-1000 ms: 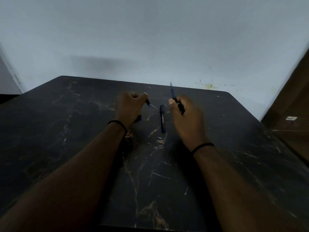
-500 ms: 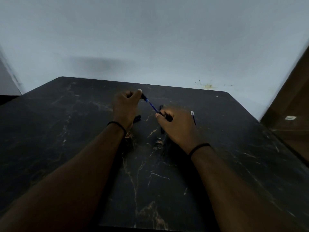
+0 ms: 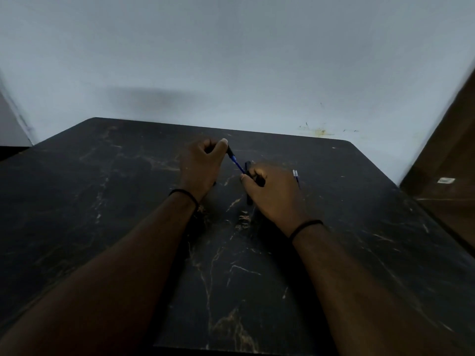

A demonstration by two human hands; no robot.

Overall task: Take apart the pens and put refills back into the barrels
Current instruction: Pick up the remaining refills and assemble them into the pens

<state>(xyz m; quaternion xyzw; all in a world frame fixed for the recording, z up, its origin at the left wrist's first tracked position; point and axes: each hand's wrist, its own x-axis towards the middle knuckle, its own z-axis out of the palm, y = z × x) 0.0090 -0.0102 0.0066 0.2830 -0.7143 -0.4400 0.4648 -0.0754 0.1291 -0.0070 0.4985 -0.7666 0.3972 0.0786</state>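
Note:
My left hand (image 3: 203, 163) grips a black pen barrel (image 3: 229, 151) between thumb and curled fingers. A blue refill (image 3: 237, 164) runs from the barrel's mouth down to my right hand (image 3: 272, 188), which pinches a black pen piece (image 3: 259, 179) at the refill's lower end. Another black pen (image 3: 248, 196) lies on the table, partly hidden under my right hand. Two loose refills (image 3: 295, 174) with pale tips lie side by side just right of my right hand.
The black marble table (image 3: 128, 201) has its far edge against a pale wall (image 3: 231, 60). A brown wooden panel (image 3: 447, 163) stands at the right. A small dark piece (image 3: 214, 184) peeks out beside my left wrist.
My right hand set a refill down at the right, then came back to the left hand's barrel. A blue refill now spans the gap between the two hands.

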